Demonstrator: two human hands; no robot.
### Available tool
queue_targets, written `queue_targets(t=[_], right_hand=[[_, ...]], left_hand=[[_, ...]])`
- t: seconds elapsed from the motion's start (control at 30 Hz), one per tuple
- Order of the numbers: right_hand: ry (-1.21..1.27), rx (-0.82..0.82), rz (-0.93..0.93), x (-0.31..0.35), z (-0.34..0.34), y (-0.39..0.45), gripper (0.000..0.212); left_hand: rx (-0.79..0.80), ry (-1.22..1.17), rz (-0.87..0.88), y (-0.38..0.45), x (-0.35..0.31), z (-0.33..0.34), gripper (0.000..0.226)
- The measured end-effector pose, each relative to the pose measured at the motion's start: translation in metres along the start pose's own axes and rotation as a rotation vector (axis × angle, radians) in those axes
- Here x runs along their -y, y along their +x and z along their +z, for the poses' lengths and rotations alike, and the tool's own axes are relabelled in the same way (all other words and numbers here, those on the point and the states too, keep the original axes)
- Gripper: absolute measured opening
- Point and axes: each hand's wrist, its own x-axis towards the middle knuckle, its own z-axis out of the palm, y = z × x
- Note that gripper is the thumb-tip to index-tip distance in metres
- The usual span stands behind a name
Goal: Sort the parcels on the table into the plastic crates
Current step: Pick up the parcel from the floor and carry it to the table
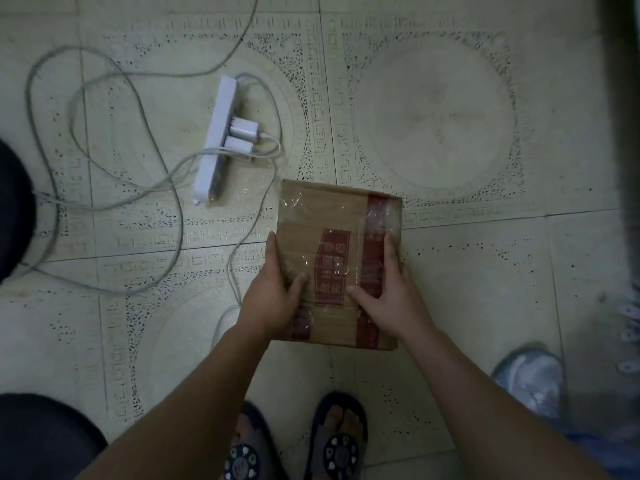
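Parcel (341,261) held above the floor, right of the power strip (216,143); my left hand (273,299) and right hand (388,299) grip its sides. Carrying step; no crate visible, so I must locate one next.

The parcel (337,261) is brown cardboard crossed by dark red tape bands, with a red printed label of pale characters under glossy clear film. The floor tiles (433,116) are pale cream-green, patterned with large plain circles ringed by dark speckled borders and blocky key-fret bands, while the power strip (216,140), its two plugged adapters (242,136) and the looping cables (104,81) are white to pale grey. The sandals (341,441) are black with round white-dotted emblems, and a shoe (530,379) at right is light blue-grey.
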Motion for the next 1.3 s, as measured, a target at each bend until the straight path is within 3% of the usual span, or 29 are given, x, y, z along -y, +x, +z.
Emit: queue_targets(t=[0.27, 0.5, 0.7, 0.83, 1.13, 1.3], right_hand=[[0.102, -0.188, -0.064, 0.069, -0.097, -0.103, 0.105], [0.193, -0.389, -0.214, 0.189, -0.248, -0.213, 0.093], [0.223, -0.524, -0.351, 0.28, -0.386, -0.306, 0.09], [0.287, -0.614, -0.445, 0.326, -0.454, -0.367, 0.083], [0.356, -0.734, -0.64, 0.383, -0.544, -0.481, 0.08], [0.311, -0.807, -0.698, 0.404, -0.57, -0.505, 0.084]], left_hand=[[-0.156, 0.049, 0.101, -0.095, -0.117, -0.084, 0.086], [-0.283, 0.12, 0.278, -0.198, -0.272, -0.212, 0.078], [-0.397, 0.141, 0.449, -0.289, -0.401, -0.315, 0.098], [-0.485, 0.125, 0.542, -0.346, -0.472, -0.369, 0.099], [-0.601, 0.035, 0.688, -0.451, -0.565, -0.451, 0.096], [-0.582, -0.057, 0.735, -0.471, -0.593, -0.479, 0.099]])
